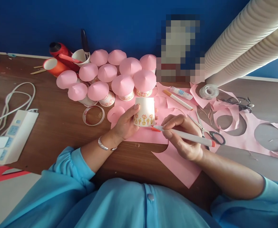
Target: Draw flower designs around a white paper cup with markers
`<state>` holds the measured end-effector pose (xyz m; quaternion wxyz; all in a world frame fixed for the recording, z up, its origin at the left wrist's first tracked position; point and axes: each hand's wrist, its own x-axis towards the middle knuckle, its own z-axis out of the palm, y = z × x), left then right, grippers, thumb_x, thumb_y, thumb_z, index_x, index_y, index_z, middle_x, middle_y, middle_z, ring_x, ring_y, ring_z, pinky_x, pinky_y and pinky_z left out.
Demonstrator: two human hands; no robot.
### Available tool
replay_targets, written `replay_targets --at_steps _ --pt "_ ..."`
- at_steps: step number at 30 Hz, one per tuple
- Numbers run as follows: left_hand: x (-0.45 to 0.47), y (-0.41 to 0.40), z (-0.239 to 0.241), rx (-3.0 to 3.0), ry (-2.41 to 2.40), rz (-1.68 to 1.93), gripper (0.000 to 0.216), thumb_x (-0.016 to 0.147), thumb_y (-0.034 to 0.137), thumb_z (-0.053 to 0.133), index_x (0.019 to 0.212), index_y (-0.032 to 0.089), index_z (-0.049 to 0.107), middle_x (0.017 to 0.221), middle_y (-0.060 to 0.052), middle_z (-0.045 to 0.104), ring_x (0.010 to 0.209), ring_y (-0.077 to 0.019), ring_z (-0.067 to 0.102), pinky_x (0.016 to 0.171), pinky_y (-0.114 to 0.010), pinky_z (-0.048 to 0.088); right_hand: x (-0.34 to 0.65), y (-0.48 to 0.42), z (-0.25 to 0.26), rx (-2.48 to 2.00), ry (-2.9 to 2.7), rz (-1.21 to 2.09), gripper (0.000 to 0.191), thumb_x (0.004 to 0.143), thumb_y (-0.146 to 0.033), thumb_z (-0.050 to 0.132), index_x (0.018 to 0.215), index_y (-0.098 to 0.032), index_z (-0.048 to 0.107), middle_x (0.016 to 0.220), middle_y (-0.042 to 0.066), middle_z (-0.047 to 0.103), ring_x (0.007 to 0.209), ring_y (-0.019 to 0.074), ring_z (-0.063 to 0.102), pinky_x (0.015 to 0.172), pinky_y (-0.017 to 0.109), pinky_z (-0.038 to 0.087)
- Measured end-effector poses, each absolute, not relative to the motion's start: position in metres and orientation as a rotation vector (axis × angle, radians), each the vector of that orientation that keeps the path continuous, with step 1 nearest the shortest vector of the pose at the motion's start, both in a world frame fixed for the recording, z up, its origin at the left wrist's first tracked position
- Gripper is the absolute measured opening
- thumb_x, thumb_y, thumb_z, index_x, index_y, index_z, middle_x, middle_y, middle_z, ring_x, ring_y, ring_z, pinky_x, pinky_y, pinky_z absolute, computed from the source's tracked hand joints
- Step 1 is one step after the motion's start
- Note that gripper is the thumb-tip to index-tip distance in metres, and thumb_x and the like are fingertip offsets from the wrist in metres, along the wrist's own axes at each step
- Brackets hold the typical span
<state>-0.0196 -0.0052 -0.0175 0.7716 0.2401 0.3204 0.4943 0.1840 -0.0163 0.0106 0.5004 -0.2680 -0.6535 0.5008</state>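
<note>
My left hand (126, 122) is wrapped round a white paper cup (144, 109), held upside down, with red flowers and yellow-green stems drawn along its lower band. Pinched in my right hand (183, 136) is a white marker (191, 136) with a red end. Its tip is close to the cup's lower right edge; whether it touches I cannot tell. Beneath both hands lies pink paper (143, 136), and a red marker cap (156, 129) shows by the marker's tip. Behind the cup stand several decorated cups topped with pink paper cones (123, 85).
Scissors (216, 137) lie right of my right hand, near clear tape (209, 91), a glue bottle (181, 93), an orange-capped marker (178, 100) and cut pink scraps (244, 134). A cup ring (93, 115) and a white power strip (20, 136) are on the left. White tubes (245, 34) lean at right.
</note>
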Motion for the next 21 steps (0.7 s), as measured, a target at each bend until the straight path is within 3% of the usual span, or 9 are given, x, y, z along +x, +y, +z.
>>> replay_targets --at_steps 9,21 --pt "-0.0169 -0.0069 -0.0167 0.55 0.649 1.1 0.049 0.083 0.053 0.078 0.113 0.015 0.076 0.114 -0.015 0.082 0.129 -0.0436 0.07 0.107 -0.057 0.058 0.1841 -0.0244 0.0091 -0.707 -1.581 1.204 0.009 0.101 -0.032 0.07 0.097 -0.025 0.069 0.078 0.0 0.067 0.07 0.0162 0.063 0.066 0.034 0.054" --pt "-0.0154 -0.0059 -0.017 0.579 0.637 1.109 0.04 0.082 0.05 0.08 0.105 0.017 0.077 0.108 -0.012 0.083 0.124 -0.0418 0.073 0.104 -0.056 0.059 0.1783 -0.0212 0.006 -0.693 -1.504 1.219 0.02 0.099 -0.036 0.074 0.085 -0.025 0.065 0.07 -0.002 0.063 0.064 0.0147 0.057 0.059 0.03 0.049"
